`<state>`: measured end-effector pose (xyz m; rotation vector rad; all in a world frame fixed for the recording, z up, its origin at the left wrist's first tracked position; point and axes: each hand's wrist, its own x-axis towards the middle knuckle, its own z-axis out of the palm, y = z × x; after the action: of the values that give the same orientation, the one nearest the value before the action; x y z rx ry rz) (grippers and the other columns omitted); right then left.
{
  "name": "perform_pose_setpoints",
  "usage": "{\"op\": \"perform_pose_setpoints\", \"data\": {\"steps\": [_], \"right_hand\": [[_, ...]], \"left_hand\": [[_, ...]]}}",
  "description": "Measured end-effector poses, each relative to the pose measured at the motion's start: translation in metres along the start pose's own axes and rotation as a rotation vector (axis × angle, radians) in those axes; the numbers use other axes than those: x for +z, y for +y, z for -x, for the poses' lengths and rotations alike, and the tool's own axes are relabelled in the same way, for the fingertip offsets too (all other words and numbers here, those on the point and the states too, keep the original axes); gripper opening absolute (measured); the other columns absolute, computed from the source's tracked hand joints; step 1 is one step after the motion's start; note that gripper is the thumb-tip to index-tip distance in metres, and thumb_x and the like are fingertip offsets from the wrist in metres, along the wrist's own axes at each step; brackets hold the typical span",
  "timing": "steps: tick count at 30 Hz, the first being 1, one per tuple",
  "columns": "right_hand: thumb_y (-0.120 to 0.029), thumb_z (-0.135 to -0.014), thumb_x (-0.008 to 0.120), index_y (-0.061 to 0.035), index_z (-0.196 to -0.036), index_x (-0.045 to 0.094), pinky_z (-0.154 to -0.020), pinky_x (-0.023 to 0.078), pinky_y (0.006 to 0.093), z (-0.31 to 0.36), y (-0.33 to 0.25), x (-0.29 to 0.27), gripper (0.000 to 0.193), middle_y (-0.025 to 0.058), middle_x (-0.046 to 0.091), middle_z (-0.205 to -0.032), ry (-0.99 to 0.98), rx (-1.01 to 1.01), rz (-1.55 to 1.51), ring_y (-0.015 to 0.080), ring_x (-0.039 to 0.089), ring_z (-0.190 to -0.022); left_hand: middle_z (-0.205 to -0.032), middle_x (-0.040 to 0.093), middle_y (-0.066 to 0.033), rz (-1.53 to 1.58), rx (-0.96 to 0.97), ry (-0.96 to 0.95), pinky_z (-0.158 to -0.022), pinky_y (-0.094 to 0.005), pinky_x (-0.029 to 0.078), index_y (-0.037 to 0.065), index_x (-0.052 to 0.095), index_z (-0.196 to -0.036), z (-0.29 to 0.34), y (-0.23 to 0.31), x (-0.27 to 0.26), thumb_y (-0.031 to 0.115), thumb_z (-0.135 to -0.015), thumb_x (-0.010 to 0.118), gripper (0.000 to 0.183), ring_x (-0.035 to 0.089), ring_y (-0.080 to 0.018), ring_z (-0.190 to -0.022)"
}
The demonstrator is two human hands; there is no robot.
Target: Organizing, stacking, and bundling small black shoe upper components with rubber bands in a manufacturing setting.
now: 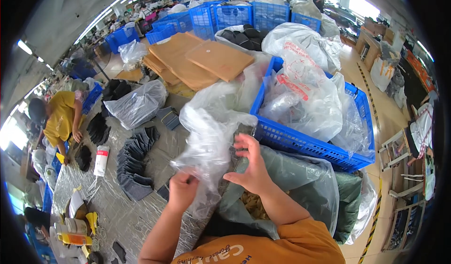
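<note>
A crumpled clear plastic bag (206,137) hangs in front of me at the table's edge, its upper part spread toward the back. My left hand (183,189) is closed on the lower left edge of this bag. To the right of the bag my right hand (251,165) is raised, fingers apart and curved, with nothing visible in it. Left of the bag, a curved row of dark grey fabric pieces (134,165) lies overlapped on the table (105,203). Below my right hand a large clear bag (300,184) stands open, with brownish pieces inside.
A blue crate (310,146) full of clear bags stands to the right. Brown paper sheets (197,60) and a filled plastic bag (138,102) lie farther back. A white tube (101,160) stands at left, near a person in yellow (63,116). Glue bottles (73,231) sit lower left.
</note>
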<state>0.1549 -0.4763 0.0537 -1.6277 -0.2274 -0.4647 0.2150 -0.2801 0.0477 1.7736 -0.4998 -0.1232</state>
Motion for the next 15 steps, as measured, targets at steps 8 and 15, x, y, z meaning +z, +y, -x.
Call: {"op": "perform_pose_setpoints", "data": {"steps": [8,15], "right_hand": [[-0.01,-0.077,0.063,-0.002,-0.106,0.051,-0.073,0.048,0.0276,0.002,0.086,-0.081,0.033,0.0087,0.057,-0.091,0.836,0.338,-0.526,0.0199,0.058,-0.087],[-0.021,-0.054,0.085,-0.0085,-0.132,0.035,-0.107,0.021,0.0393,0.038,0.03,-0.027,0.093,0.0198,0.027,-0.137,-0.09,-0.127,0.381,0.0314,0.028,-0.128]], "left_hand": [[-0.079,0.061,-0.0075,0.394,-0.152,0.314,-0.057,-0.0225,0.046,0.004,0.052,-0.082,0.009,-0.015,-0.009,-0.011,-0.079,0.049,0.016,0.058,-0.0108,-0.067],[-0.114,0.056,-0.0098,0.315,-0.188,-0.303,-0.087,-0.0274,0.042,-0.001,0.055,-0.108,0.025,-0.019,0.007,-0.007,-0.081,0.057,0.027,0.053,-0.0145,-0.102]]}}
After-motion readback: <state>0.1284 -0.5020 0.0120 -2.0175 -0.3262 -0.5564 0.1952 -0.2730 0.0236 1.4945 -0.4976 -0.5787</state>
